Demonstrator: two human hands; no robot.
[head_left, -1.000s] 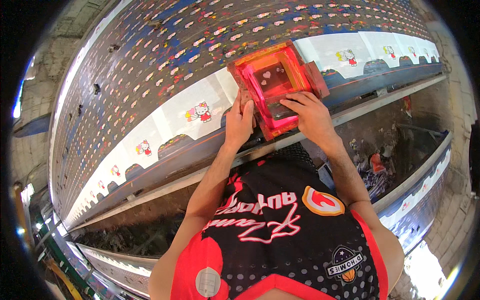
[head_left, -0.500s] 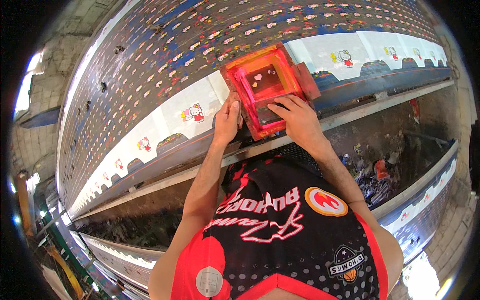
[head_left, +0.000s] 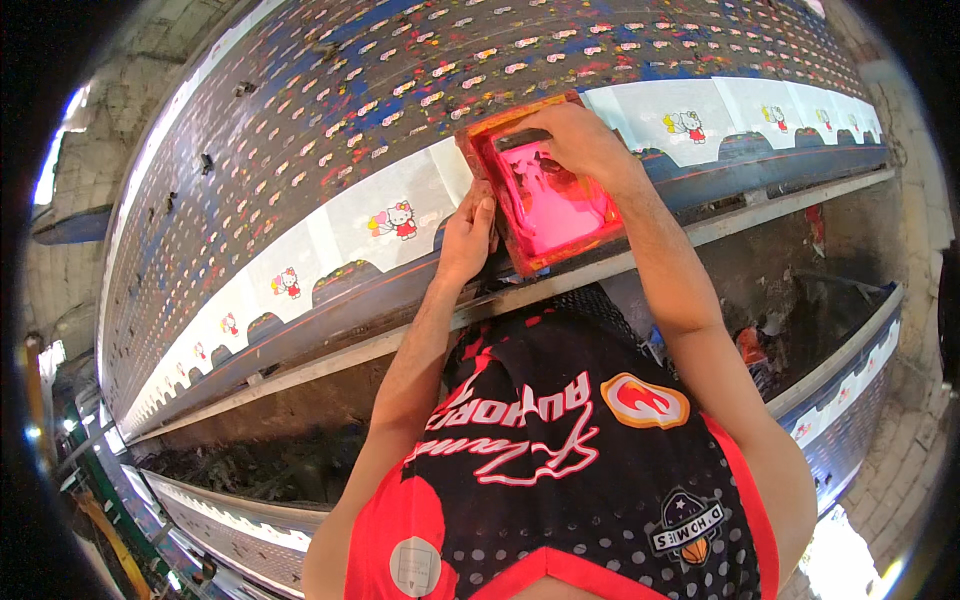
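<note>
A small screen-printing frame (head_left: 522, 262), stained red and orange, lies over the strip of white sheets (head_left: 440, 175) on the long table. Bright pink ink (head_left: 562, 222) covers much of its mesh, with streaked gaps toward the far end. My left hand (head_left: 467, 238) is closed at the frame's left side, thumb along the edge. Reaching over the right side, my right hand (head_left: 585, 142) is inside the frame's far end, fingers bent round a dark squeegee that the hand mostly hides.
Printed cartoon cats in red (head_left: 398, 220) repeat along the white sheets on both sides. A metal rail (head_left: 740, 225) edges the table close to my body. Below it is a trough with crumpled scraps (head_left: 752, 345). Another table with sheets (head_left: 850, 395) stands at the lower right.
My right hand has moved from the near end of the frame to its far end. Pink ink now covers mesh that was see-through. The left hand stays at the frame's side.
</note>
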